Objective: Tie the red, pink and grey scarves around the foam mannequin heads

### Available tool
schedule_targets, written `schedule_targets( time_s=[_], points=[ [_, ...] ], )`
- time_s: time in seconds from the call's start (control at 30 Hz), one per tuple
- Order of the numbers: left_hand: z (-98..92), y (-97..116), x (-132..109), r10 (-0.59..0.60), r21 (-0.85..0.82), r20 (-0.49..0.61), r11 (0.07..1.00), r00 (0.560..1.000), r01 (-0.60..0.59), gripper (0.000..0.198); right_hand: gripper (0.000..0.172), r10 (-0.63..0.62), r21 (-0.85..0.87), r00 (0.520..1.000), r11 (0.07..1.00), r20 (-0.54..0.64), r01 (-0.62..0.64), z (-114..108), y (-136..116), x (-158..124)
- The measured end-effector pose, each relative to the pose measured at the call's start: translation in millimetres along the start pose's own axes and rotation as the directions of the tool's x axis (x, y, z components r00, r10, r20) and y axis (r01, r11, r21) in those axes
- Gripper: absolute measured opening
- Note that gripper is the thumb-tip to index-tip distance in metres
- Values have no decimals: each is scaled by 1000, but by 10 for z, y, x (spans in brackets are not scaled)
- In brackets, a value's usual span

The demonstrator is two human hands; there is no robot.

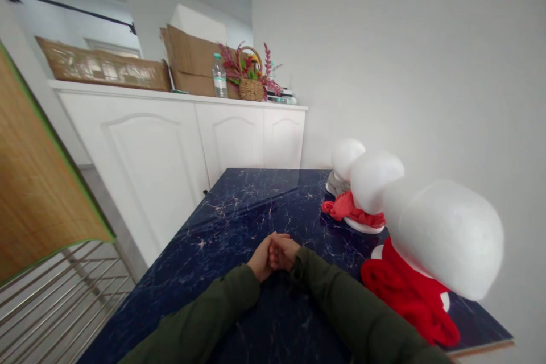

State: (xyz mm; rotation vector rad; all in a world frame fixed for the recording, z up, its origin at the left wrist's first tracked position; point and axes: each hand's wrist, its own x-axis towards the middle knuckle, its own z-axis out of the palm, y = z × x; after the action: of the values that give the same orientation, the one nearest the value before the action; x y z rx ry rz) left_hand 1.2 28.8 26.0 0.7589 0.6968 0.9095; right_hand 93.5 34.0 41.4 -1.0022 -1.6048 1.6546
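bare dark marble tabletop (239,205) ahead and left, three foam heads (375,182) with scarves (405,290) crowding right edge

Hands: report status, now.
Left hand and right hand clasped together, resting on the dark marble table, holding nothing. Nearest thing: foam head with red scarf, to the right, untouched. Nothing between.

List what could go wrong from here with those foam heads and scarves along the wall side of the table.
1. The nearest foam head leans over toward the table's near right corner; a nudge from the right sleeve might tip it off.
2. Its red scarf bunches loosely close to that edge and may slide down.
3. The three heads stand close together, so knocking the middle foam head could topple its neighbours. The clasped left hand and right hand touch none of them.
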Motion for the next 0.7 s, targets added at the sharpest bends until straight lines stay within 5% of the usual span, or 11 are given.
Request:
schedule_targets(
  time_s=[0.23, 0.4, 0.7],
  points=[
    [-56, 12, -37, -20, 56, -75, 998, 997, 24, 33, 48, 113, 493, 968, 843, 226, -213, -107, 246, 36],
    [-48, 18, 9, -52, 59, -125, 996, 991, 59, 39, 56, 238, 529, 933, 774, 268, -349, -151, 343, 181],
    [-61, 37, -5, -58, 45, -110, 997, 992, 63, 38, 53, 260, 519, 918, 762, 301, -386, -123, 303, 184]
  ],
)
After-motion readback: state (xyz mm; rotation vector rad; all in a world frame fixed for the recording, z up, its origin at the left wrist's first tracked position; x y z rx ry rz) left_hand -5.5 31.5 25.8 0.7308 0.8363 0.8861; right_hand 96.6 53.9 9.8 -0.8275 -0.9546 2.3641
